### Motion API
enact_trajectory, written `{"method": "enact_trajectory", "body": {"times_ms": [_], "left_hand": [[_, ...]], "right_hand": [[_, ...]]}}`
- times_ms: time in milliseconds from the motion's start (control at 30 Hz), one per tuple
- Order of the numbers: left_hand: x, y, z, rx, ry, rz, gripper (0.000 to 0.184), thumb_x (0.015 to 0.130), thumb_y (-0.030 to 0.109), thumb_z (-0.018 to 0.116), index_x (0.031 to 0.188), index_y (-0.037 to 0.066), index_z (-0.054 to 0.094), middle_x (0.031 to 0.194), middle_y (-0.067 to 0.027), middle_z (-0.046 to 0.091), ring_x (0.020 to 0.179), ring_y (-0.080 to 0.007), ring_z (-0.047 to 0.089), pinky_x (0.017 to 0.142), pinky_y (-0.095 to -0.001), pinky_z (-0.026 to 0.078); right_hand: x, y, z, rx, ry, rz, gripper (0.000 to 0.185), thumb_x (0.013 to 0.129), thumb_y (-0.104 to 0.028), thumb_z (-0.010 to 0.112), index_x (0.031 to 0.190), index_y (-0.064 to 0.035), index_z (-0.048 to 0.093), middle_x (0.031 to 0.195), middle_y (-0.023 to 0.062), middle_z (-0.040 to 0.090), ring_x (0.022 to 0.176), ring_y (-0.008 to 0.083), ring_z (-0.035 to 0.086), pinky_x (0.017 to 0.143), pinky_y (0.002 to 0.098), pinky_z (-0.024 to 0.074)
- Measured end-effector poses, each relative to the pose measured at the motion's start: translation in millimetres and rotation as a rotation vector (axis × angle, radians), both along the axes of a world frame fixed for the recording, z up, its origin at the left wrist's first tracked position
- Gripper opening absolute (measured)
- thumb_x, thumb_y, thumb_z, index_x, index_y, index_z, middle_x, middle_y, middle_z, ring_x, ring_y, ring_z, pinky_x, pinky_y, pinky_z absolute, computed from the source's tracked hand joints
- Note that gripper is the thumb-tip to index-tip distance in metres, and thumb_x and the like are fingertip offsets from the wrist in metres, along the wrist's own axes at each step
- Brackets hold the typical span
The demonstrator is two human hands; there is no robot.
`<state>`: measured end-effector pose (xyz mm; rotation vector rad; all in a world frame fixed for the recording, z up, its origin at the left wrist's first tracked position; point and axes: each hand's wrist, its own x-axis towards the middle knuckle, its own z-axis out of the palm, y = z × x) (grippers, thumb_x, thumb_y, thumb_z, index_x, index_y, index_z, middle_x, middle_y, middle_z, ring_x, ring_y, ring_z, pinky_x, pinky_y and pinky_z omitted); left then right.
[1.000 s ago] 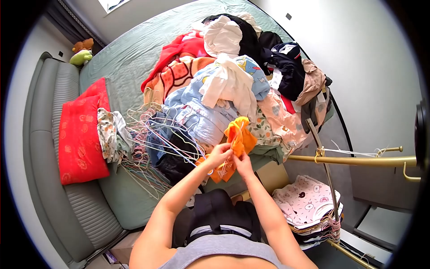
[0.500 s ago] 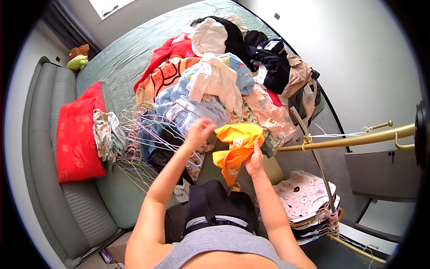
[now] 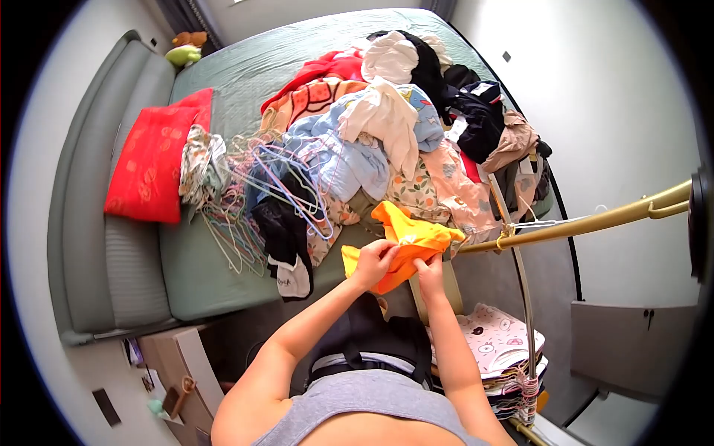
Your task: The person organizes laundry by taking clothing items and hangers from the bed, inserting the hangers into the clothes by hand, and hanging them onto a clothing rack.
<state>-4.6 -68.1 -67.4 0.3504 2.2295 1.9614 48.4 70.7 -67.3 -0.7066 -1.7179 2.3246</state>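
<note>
A bright orange-yellow garment (image 3: 405,260) with a small white print hangs between my two hands at the bed's near edge. On its left side my left hand (image 3: 374,262) pinches the cloth between thumb and fingers. My right hand (image 3: 429,273) grips the garment's right lower part, thumb on top. How the garment is cut cannot be made out, as it is bunched. Beyond it lies a floral cloth (image 3: 413,189) in a heap of clothes. To the left of my hands, a tangle of coloured hangers (image 3: 286,182) rests on the bed.
The green-sheeted bed (image 3: 197,275) carries the clothes heap and a red pillow (image 3: 152,163). At right a gold rail (image 3: 595,223) reaches across near my right arm. Below it, a stack of hung clothes (image 3: 494,342) sits by a metal pole (image 3: 528,305).
My left hand has come from the hangers' side to the orange-yellow garment and taken hold of it. My right hand still holds the garment. The view has shifted.
</note>
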Motion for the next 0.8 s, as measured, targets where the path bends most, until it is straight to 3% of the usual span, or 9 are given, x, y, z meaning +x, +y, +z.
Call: {"method": "enact_trajectory", "body": {"times_ms": [100,233,300,400,467,500,633,700,800], "left_hand": [[18.9,-16.4,11.0,0.056,-0.019,0.199,0.014,0.087,0.011,0.058,0.089,-0.003,0.062,0.073,-0.0006,0.060,0.066,-0.0056,0.052,0.061,-0.0209,0.044],[39.6,-63.1,-0.9,0.061,-0.008,0.528,0.016,0.089,0.014,0.054,0.085,0.000,0.060,0.074,0.0009,0.058,0.064,-0.0048,0.050,0.058,-0.0201,0.041],[50.0,-89.5,0.5,-0.082,-0.016,0.576,0.015,0.087,0.015,0.057,0.083,0.001,0.061,0.071,-0.0068,0.060,0.057,-0.0168,0.054,0.057,-0.0273,0.044],[62.2,-119.2,20.2,-0.362,0.253,0.476,0.033,0.077,0.018,0.066,0.105,0.004,0.054,0.100,-0.0118,0.054,0.083,-0.0245,0.056,0.074,-0.0320,0.046],[62.3,-132.0,38.9,-0.276,0.338,0.330,0.055,0.073,0.017,0.069,0.119,0.003,0.043,0.116,-0.0166,0.045,0.100,-0.0283,0.050,0.085,-0.0341,0.042],[59.7,-135.7,49.5,-0.323,0.481,0.340,0.047,0.071,0.012,0.069,0.113,0.003,0.048,0.107,-0.0147,0.052,0.092,-0.0244,0.054,0.078,-0.0313,0.045],[50.6,-175.3,66.3,-0.147,0.180,0.316,0.024,0.070,0.002,0.062,0.094,0.001,0.057,0.082,-0.0098,0.060,0.072,-0.0167,0.059,0.064,-0.0253,0.046],[40.8,-200.9,74.1,-0.112,0.116,0.332,0.022,0.070,0.000,0.061,0.092,0.001,0.057,0.075,-0.0059,0.059,0.067,-0.0100,0.055,0.061,-0.0228,0.045],[20.6,-253.3,70.4,0.060,0.075,0.456,0.021,0.071,-0.009,0.056,0.089,0.002,0.059,0.077,0.0001,0.057,0.068,-0.0054,0.053,0.059,-0.0188,0.044]], "right_hand": [[-4.1,-5.8,-7.5,0.217,-0.013,-0.151,0.038,0.082,0.004,0.048,0.120,0.0005,0.045,0.114,0.0096,0.053,0.102,0.0181,0.053,0.091,0.0298,0.0408],[-19.5,-0.4,-27.4,0.067,-0.057,-0.123,0.026,0.084,0.005,0.039,0.099,0.0017,0.060,0.093,0.0056,0.061,0.086,0.0136,0.058,0.079,0.0237,0.0461],[-23.5,-16.8,-3.4,-0.123,-0.030,0.115,0.030,0.083,0.003,0.037,0.103,0.0007,0.059,0.097,0.0057,0.060,0.086,0.0131,0.057,0.078,0.0246,0.0458],[-23.7,-60.4,23.8,0.090,-0.100,0.475,0.034,0.080,0.001,0.038,0.100,-0.0053,0.064,0.069,-0.0063,0.049,0.055,0.0013,0.037,0.048,0.0172,0.0301],[-21.1,-92.1,46.1,0.025,-0.051,0.803,0.032,0.081,0.000,0.039,0.101,-0.0039,0.063,0.077,-0.0015,0.056,0.061,0.0025,0.046,0.054,0.0154,0.0366],[-19.3,-113.3,46.5,-0.005,-0.005,0.862,0.031,0.080,0.001,0.040,0.101,-0.0026,0.063,0.082,-0.0001,0.059,0.067,0.0040,0.051,0.060,0.0158,0.0414],[-32.1,-163.1,63.0,0.312,0.425,0.820,0.024,0.075,0.001,0.051,0.095,0.0000,0.063,0.078,0.0053,0.064,0.069,0.0126,0.060,0.063,0.0239,0.0468],[-40.6,-180.4,74.5,0.614,0.418,0.753,0.027,0.069,0.001,0.056,0.093,-0.0072,0.065,0.087,0.0076,0.064,0.079,0.0238,0.062,0.071,0.0282,0.0482],[-62.2,-197.1,68.8,1.173,0.424,0.626,0.032,0.060,0.001,0.057,0.087,-0.0133,0.063,0.085,0.0040,0.060,0.082,0.0249,0.059,0.071,0.0347,0.0473]]}}
